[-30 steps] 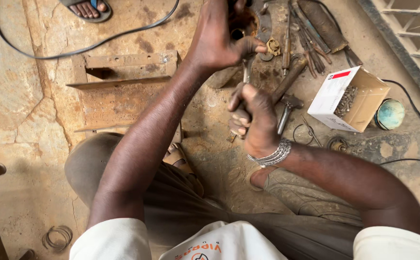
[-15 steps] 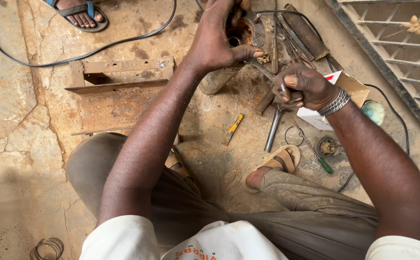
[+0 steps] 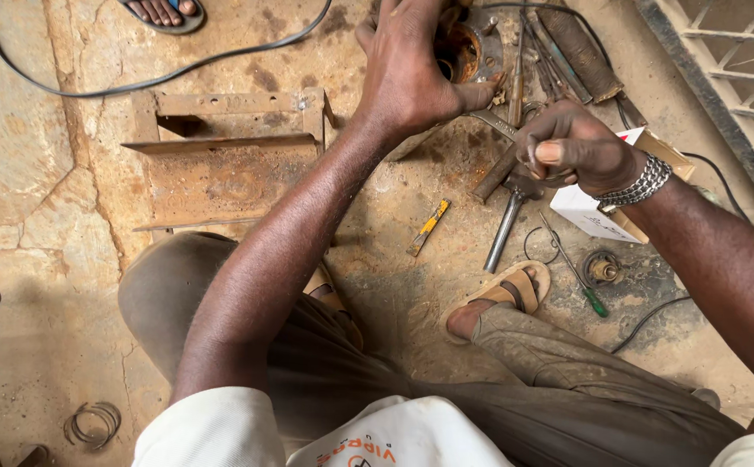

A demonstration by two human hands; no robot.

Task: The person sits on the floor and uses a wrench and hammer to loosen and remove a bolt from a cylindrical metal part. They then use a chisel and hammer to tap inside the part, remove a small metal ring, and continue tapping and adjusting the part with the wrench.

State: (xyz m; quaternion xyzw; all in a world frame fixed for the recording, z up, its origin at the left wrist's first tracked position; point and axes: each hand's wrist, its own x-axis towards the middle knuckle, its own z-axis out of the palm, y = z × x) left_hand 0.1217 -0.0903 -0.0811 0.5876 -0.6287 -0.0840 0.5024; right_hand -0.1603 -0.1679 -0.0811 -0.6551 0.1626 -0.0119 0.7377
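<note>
Yellow cutter (image 3: 429,227) lies between metal frame (image 3: 225,160) and hammer (image 3: 506,227).

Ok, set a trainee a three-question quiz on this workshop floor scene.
1. True or false: the left hand rests on the rusty round metal part.
2. What lies on the ground nearest the sandalled foot: A) the green-handled screwdriver, B) a paint brush, C) a saw?
3. What is worn on the wrist of the right hand?

Key: 1 true; 2 A; 3 a metal chain bracelet.
</note>
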